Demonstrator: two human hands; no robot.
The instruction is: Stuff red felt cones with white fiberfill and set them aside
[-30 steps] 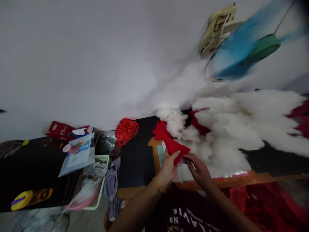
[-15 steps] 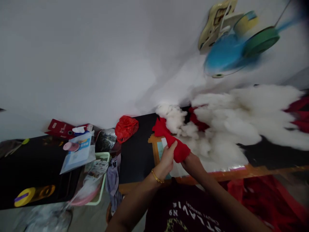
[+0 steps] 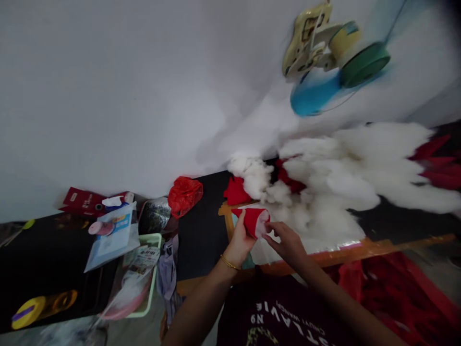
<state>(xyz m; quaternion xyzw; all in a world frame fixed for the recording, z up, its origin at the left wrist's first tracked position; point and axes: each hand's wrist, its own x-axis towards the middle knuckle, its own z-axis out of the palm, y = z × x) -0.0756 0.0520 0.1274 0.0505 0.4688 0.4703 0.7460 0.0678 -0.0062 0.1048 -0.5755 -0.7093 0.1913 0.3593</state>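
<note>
Head view is showing the left hand (image 3: pixel 240 239) gripping a red pouch (image 3: pixel 252 220) at frame centre, its opening facing right. The right hand (image 3: pixel 287 242), half closed, is touching that opening just beside it, with the stuffing (image 3: pixel 338 187) lying behind, toward the upper right.

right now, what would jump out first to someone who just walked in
The big heap of white fluffy stuffing spread over the black table against the wall draws the eye first, with red fabric pieces poking out of it. Just in front, the left hand grips a small red fabric pouch with white stuffing showing at its open end, while the right hand reaches its fingers to that opening.
</note>
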